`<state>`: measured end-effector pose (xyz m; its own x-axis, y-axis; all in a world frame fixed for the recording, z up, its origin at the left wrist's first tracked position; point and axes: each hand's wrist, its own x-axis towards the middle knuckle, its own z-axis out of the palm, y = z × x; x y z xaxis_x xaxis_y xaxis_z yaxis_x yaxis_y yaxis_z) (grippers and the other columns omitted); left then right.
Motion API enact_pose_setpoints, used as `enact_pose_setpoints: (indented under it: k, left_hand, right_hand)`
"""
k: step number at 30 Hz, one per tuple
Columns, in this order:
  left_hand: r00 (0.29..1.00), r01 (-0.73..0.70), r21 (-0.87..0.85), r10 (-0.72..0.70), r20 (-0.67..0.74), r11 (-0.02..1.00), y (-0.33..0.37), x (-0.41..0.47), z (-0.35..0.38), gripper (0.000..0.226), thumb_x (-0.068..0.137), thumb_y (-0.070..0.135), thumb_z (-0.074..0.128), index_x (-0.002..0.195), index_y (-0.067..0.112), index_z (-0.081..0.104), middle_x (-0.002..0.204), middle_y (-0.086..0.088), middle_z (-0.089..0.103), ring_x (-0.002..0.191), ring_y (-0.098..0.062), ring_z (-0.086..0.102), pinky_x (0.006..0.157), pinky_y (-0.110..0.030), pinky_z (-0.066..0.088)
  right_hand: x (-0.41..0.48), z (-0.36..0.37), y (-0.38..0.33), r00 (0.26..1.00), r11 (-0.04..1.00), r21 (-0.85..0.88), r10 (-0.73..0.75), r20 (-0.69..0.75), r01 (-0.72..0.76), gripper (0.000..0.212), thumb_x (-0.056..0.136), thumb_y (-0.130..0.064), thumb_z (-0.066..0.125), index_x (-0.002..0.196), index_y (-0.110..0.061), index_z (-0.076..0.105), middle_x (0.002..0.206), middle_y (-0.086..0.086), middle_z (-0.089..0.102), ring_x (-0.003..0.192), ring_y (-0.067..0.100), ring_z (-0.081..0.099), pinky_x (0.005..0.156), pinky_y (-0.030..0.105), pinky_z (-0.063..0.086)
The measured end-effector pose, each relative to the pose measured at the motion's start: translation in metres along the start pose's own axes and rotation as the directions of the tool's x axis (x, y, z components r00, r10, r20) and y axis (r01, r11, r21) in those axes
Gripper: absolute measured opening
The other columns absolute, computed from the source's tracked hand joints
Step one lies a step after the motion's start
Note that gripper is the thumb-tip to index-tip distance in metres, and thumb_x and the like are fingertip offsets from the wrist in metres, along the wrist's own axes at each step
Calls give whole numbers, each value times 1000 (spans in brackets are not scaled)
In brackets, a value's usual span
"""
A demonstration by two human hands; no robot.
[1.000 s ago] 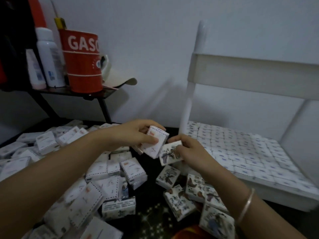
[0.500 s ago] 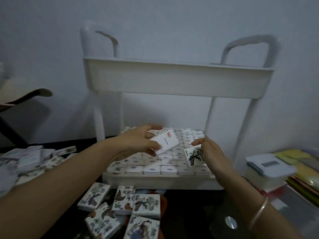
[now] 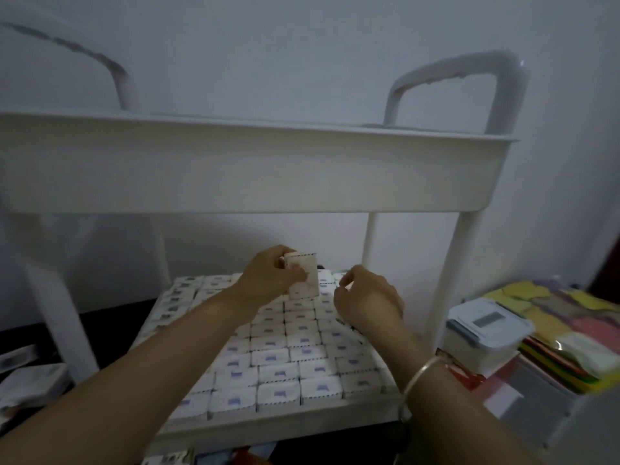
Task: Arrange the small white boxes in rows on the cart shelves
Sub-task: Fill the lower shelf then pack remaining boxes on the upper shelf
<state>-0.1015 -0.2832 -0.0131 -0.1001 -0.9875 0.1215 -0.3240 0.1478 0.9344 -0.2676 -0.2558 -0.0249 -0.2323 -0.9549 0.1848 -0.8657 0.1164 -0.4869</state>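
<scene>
White box [image 3: 303, 275] pinched in the left hand's [image 3: 268, 280] grip should seat flush in the mid-frame back row [image 3: 204, 282]; the right hand's [image 3: 369, 297] curled grip may be empty, I cannot tell.

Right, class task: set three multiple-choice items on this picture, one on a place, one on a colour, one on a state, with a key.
1. Where is the box that the left hand holds? A. at the back of the lower shelf B. in the top shelf C. on the floor
2. What colour is the cart? A. red B. white C. black
3. How is the lower shelf? A. bare B. holding one box C. nearly covered by rows of boxes
Key: 1 A, it is gripped upright by the far rows; 2 B, all of it shows white; 3 C, boxes lie edge to edge across it.
</scene>
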Motion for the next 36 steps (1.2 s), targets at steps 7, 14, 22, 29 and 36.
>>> enact_pose_setpoints:
  k: [7,14,22,29,36]
  left_hand:
    - [983,-150,153,164,-81,977,-10,58,17,22,83,19,72,102,17,59,96,4,64,79,-5,59,65,-18,47]
    - [975,-217,238,223,2,947,-12,90,41,22,80,14,72,94,25,58,97,4,65,82,-10,61,73,-22,51]
    - [954,-300,439,258,154,847,-13,109,58,20,77,20,73,91,25,60,94,3,69,84,-13,63,78,-31,53]
    - [930,-361,651,209,302,668,0,127,63,29,74,29,79,97,28,60,94,11,61,87,-11,57,77,-27,46]
    - [906,-404,702,152,395,586,-2,133,73,33,84,41,69,108,19,68,104,1,67,93,-16,62,80,-29,49]
  right_hand:
    - [54,23,-11,1000,996,-85,-12,6,13,34,89,-28,48,119,-25,62,122,0,56,107,24,59,79,29,44]
    - [57,33,6,999,978,-210,-28,-46,18,28,89,-28,47,110,-21,64,106,-1,60,94,22,60,70,28,37]
    - [48,29,14,995,981,-176,-86,-42,78,33,95,-35,39,115,-30,65,109,-3,58,95,22,59,73,28,40]
    - [44,28,14,998,993,-107,-53,-44,48,32,96,-34,38,112,-29,65,111,-2,59,97,23,60,81,32,46]
    - [42,28,11,998,998,-55,-12,-64,8,34,98,-36,36,121,-21,55,123,3,47,100,27,58,83,35,45]
